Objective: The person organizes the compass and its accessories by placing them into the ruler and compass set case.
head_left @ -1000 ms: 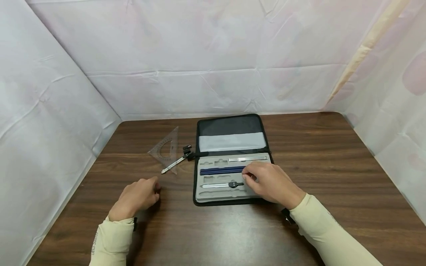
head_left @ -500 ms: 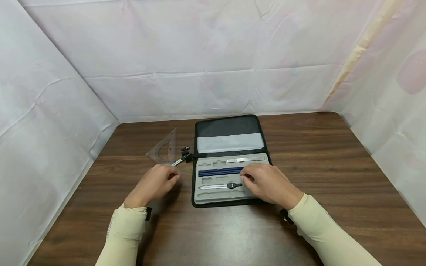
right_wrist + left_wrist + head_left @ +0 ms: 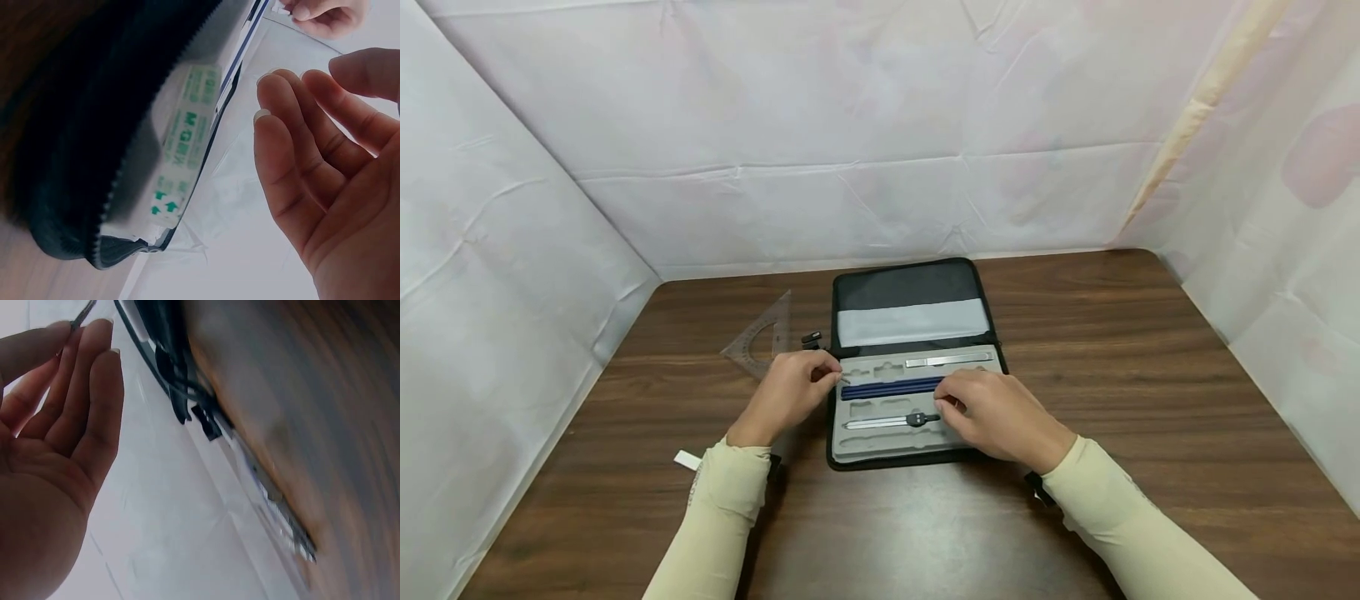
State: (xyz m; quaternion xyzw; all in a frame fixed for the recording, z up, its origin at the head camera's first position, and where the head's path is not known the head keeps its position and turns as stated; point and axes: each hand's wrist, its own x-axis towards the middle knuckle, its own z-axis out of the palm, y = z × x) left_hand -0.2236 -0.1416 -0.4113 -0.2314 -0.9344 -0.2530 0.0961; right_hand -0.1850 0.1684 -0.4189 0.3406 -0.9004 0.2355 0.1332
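Observation:
My left hand point(image 3: 790, 392) is at the left edge of the open zip case point(image 3: 917, 462), pinching a small thin metal piece point(image 3: 84, 312) between thumb and fingertips. My right hand point(image 3: 1000, 412) hovers over the right part of the grey tray point(image 3: 850, 454), fingers loosely bent with nothing between them. Below it an eraser point(image 3: 184, 150) with green print lies in the tray. Dark blue pencils point(image 3: 887, 388), a silver compass with a black head point(image 3: 916, 420) and a slim silver case point(image 3: 947, 360) also sit in the tray. Several moulded slots hold nothing.
Left of the case lie a clear set square point(image 3: 778, 321) and a small black piece point(image 3: 811, 337). A second compass point(image 3: 269, 481) lies there, mostly hidden by my left hand in the head view. A white strip point(image 3: 687, 460) lies beside my left sleeve.
My left hand has moved right and forward from the bare table to the case's left edge, uncovering the white strip. My right hand has stayed over the tray.

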